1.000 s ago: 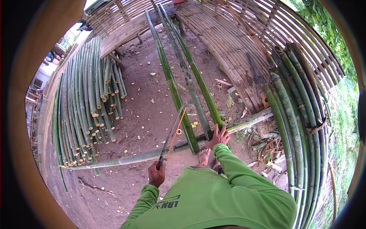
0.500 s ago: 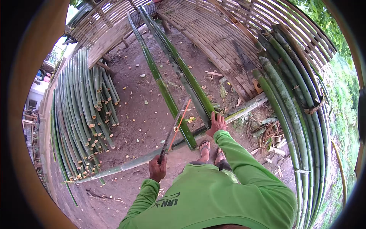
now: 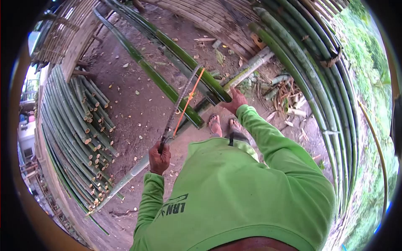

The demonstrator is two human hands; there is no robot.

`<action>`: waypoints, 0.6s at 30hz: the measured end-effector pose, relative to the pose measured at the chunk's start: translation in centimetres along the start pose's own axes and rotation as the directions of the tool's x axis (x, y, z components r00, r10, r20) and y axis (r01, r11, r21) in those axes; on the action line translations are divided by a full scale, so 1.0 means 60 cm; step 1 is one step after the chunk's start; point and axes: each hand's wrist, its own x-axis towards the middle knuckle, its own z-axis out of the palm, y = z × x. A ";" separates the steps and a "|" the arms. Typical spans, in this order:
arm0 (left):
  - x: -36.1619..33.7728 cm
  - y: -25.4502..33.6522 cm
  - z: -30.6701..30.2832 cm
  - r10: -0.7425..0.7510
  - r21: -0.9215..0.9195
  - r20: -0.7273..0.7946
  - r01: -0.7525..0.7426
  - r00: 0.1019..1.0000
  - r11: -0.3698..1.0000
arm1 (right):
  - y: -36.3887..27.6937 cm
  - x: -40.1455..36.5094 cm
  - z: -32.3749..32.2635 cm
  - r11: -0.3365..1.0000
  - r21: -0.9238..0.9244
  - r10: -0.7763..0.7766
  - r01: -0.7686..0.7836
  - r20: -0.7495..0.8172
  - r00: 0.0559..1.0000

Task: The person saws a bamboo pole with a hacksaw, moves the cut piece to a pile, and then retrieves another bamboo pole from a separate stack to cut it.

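Bow saw in left hand

Daylight around me. Brown dirt ground with pale chips. Slatted bamboo platform along ground's far edge; green foliage beyond right edge, whitish building beyond left.

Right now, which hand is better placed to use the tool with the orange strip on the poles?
Probably the left hand: it grips the dark tool, which points out toward the green poles. The right hand is at one pole's near end, so it seems better placed for steadying.
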 end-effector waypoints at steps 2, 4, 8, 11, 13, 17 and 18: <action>0.012 -0.015 -0.003 -0.003 0.064 0.086 -0.002 0.996 0.998 | 0.047 -0.033 -0.020 0.962 0.114 0.233 -0.249 0.135 0.963; 0.034 -0.027 0.007 0.060 0.184 0.179 -0.094 0.982 0.979 | 0.074 -0.036 -0.007 0.955 0.083 0.263 -0.286 0.212 0.941; 0.078 -0.022 0.043 0.119 0.317 0.289 -0.212 0.950 0.924 | 0.066 -0.040 0.007 0.962 0.073 0.245 -0.264 0.205 0.948; 0.102 -0.024 0.055 0.124 0.375 0.343 -0.257 0.931 0.891 | 0.051 -0.023 0.012 0.949 0.061 0.284 -0.310 0.267 0.921; 0.113 -0.033 0.061 0.126 0.374 0.362 -0.267 0.924 0.888 | 0.040 -0.016 0.003 0.947 -0.008 0.309 -0.321 0.287 0.906; 0.125 -0.041 0.069 0.132 0.373 0.381 -0.283 0.915 0.883 | 0.048 0.002 0.018 0.941 0.042 0.305 -0.335 0.320 0.897; 0.126 -0.045 0.069 0.140 0.372 0.381 -0.290 0.914 0.882 | 0.046 0.006 0.018 0.941 0.026 0.312 -0.338 0.325 0.893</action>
